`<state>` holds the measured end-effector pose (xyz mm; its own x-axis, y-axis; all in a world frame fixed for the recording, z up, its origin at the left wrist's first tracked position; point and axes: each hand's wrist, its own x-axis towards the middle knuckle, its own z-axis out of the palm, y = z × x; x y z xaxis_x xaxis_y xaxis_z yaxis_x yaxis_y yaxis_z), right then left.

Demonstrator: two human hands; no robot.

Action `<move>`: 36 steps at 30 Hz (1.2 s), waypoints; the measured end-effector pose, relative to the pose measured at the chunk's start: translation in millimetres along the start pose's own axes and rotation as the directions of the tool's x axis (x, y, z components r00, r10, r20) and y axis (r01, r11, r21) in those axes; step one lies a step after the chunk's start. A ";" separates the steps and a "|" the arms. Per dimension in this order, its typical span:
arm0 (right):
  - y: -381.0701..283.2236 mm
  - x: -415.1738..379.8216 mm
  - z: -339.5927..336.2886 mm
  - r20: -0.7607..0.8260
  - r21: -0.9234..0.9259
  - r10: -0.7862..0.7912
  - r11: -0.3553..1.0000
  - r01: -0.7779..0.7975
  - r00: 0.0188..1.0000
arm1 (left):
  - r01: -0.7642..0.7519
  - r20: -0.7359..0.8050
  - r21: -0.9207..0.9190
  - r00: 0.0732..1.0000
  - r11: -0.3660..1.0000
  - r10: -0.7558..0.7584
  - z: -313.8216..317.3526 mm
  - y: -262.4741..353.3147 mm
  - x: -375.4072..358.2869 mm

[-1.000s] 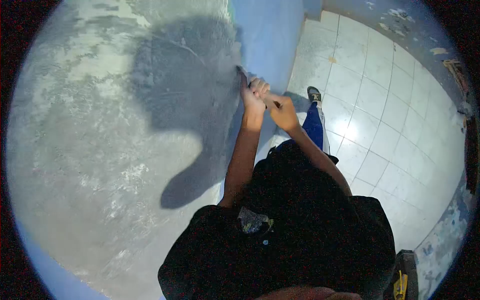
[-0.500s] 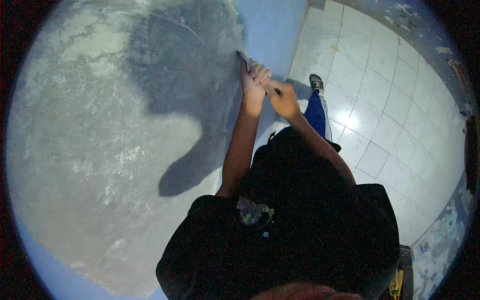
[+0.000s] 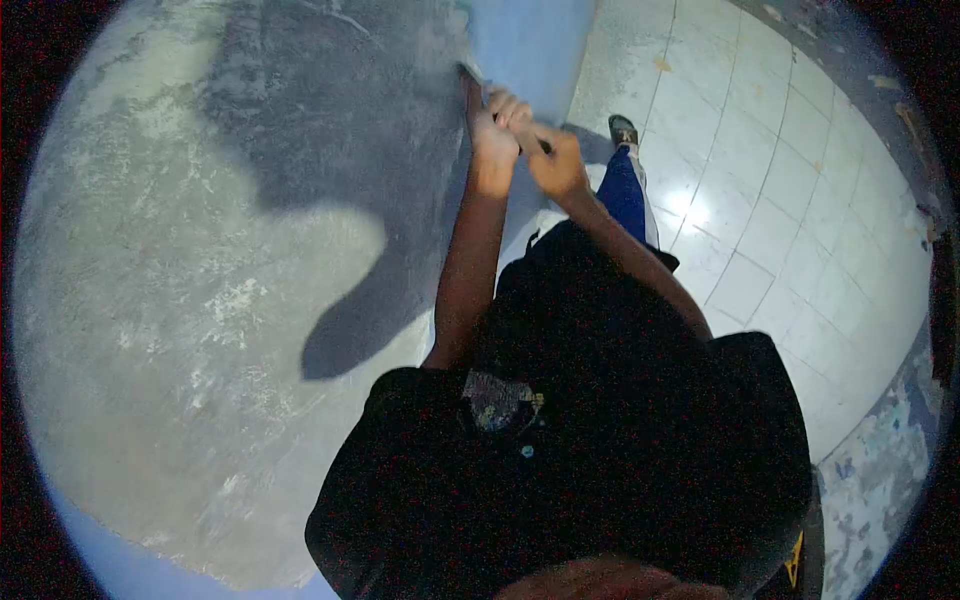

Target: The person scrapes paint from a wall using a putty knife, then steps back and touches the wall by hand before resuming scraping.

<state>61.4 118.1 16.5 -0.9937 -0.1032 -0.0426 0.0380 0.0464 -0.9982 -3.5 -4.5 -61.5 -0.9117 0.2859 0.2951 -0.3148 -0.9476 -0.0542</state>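
Note:
My left hand [image 3: 497, 125] is closed around the front of a scraper [image 3: 541, 146], its thumb stretched along the tool toward the wall. Behind it, my right hand [image 3: 557, 168] grips the rear end of the handle. The scraper's tip meets the wall where bare grey plaster [image 3: 250, 300] borders blue paint [image 3: 528, 45]. Most of the scraper is hidden by my fingers, and the blade is blurred.
White floor tiles [image 3: 735, 185] lie to the right, with my shoe [image 3: 622, 130] on them. A paint-stained surface [image 3: 870, 490] runs along the right edge. Something yellow [image 3: 795, 560] shows at the lower right. My shadow [image 3: 330, 130] falls on the plaster.
The whole view has shifted slightly, so wall, foot and hands sit higher and a little further left. Both hands keep their hold on the scraper at the paint edge.

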 end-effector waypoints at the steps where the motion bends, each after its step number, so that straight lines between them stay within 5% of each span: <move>1: -5.8 6.7 2.4 0.005 0.019 -0.016 1.000 0.016 1.000 | 0.037 0.147 -0.030 0.989 0.999 -0.032 -3.8 5.8 11.4; 5: -3.1 12.5 4.1 0.003 0.055 0.076 0.996 -0.076 0.997 | 0.088 0.041 0.021 0.995 0.996 -0.089 3.2 9.2 18.3; 8: 2.8 4.4 9.3 -0.061 0.052 -0.079 0.995 0.082 0.995 | 0.032 -0.081 0.145 0.997 0.989 -0.020 22.4 4.4 7.0; 11: -2.3 21.8 17.6 -0.153 0.027 -0.142 0.989 0.148 0.978 | 0.144 -0.099 0.101 0.986 0.984 -0.134 9.0 25.7 25.5; 12: -4.1 28.1 10.5 -0.030 -0.009 -0.042 0.999 0.042 0.999 | 0.010 -0.318 0.013 0.948 1.000 -0.005 5.5 23.5 31.7; 15: -11.8 21.8 -3.4 -0.043 0.038 -0.027 0.999 0.029 0.999 | 0.058 -0.601 0.601 0.691 0.797 0.403 65.3 -20.0 40.1; 18: 1.4 8.8 -0.1 0.053 0.041 0.021 0.999 -0.023 0.998 | -0.103 -0.711 0.277 0.647 0.955 0.276 71.0 -18.2 22.9; 24: 7.0 2.3 -0.8 0.029 0.077 0.010 0.997 -0.012 1.000 | 0.012 -0.697 0.517 0.587 0.856 0.413 80.6 -30.4 29.3; 27: -4.0 11.0 2.8 -0.002 0.091 -0.015 0.996 0.015 1.000 | 0.009 -0.701 0.389 0.652 0.921 0.290 69.4 -14.1 31.1; 32: 6.7 5.0 -2.9 -0.002 0.057 -0.050 0.997 0.050 0.999 | -0.051 -0.692 0.442 0.615 0.896 0.377 67.7 -28.9 16.9; 33: 5.7 13.4 -0.7 0.015 0.048 -0.031 0.998 0.031 0.999 | -0.056 -0.678 0.439 0.634 0.897 0.372 66.1 -24.7 18.6; 34: 5.0 16.9 -0.2 0.028 0.036 -0.003 0.999 0.002 1.000 | -0.068 -0.580 0.220 0.793 0.973 0.187 55.9 -14.2 19.8; 36: 3.6 20.9 5.6 -0.049 0.000 -0.034 0.999 0.034 0.998 | -0.092 -0.543 0.162 0.823 0.982 0.167 35.5 -5.4 33.7</move>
<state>41.4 110.6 11.8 -0.9984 -0.0554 -0.0069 0.0045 0.0432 -0.9991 -23.1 5.3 -17.5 -0.9461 0.1547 -0.2847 -0.1827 -0.9804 0.0745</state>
